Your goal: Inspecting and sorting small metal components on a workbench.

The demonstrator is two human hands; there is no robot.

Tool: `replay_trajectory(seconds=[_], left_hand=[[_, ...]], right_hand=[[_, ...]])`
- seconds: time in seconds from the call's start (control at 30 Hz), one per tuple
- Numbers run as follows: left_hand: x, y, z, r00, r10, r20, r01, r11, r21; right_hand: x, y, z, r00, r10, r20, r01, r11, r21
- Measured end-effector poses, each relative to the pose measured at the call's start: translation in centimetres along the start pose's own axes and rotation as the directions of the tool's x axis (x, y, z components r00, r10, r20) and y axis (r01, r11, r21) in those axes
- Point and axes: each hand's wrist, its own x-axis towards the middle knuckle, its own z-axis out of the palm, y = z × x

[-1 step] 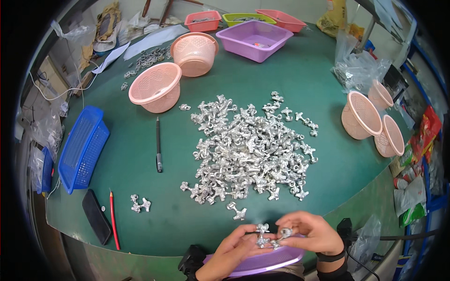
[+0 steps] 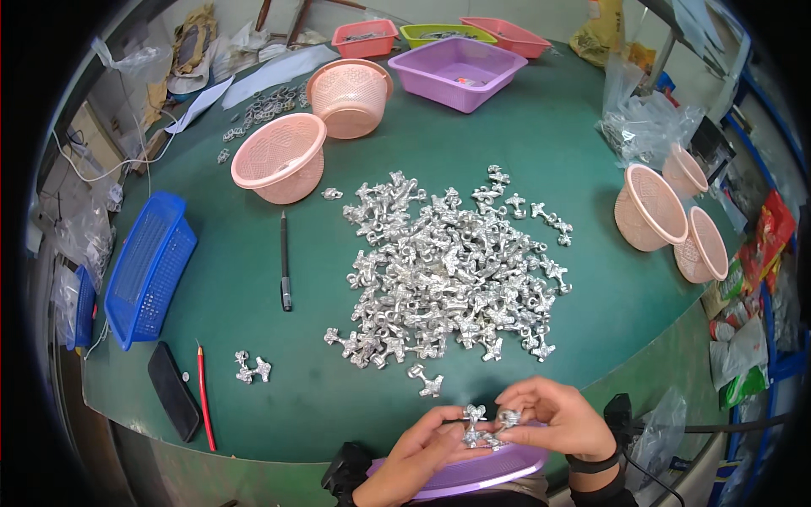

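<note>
My left hand (image 2: 424, 446) is closed around a small silver metal casting (image 2: 474, 415), with its lobed upper end standing above the fingers. Close beside it, my right hand (image 2: 562, 420) pinches another silver metal piece (image 2: 508, 418) with a rounded end between thumb and fingers. The lower parts of the pieces meet between my hands, and I cannot tell whether they are joined. Under both hands sits a purple basket (image 2: 473, 482) at the table's near edge. Just beyond lies a big heap of similar silver castings (image 2: 448, 270), with one loose casting (image 2: 425, 381) nearest my hands.
To the left are a blue basket (image 2: 152, 270), a black phone (image 2: 174, 391), a red pencil (image 2: 205, 401), a black pen (image 2: 285, 262) and a few castings (image 2: 253, 368). Pink baskets (image 2: 280, 159) stand at far left and right (image 2: 649, 209). A purple tub (image 2: 459, 74) stands at the back.
My right hand has shifted very slightly left, and the piece in its fingers has turned a little. My left hand stays nearly still.
</note>
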Motion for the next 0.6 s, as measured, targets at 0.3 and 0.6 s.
replay_trajectory(seconds=[0.3,0.6], left_hand=[[-0.1,-0.7,0.0,1.000,0.005,-0.023,-0.006,0.999,-0.035],[0.2,-1.0,0.1,1.000,0.012,-0.023,-0.015,0.990,-0.138]], right_hand=[[-0.2,0.0,-0.4,0.999,-0.037,0.017,0.038,0.995,-0.092],[-0.1,0.2,-0.6,1.000,-0.028,-0.001,0.028,0.998,-0.062]])
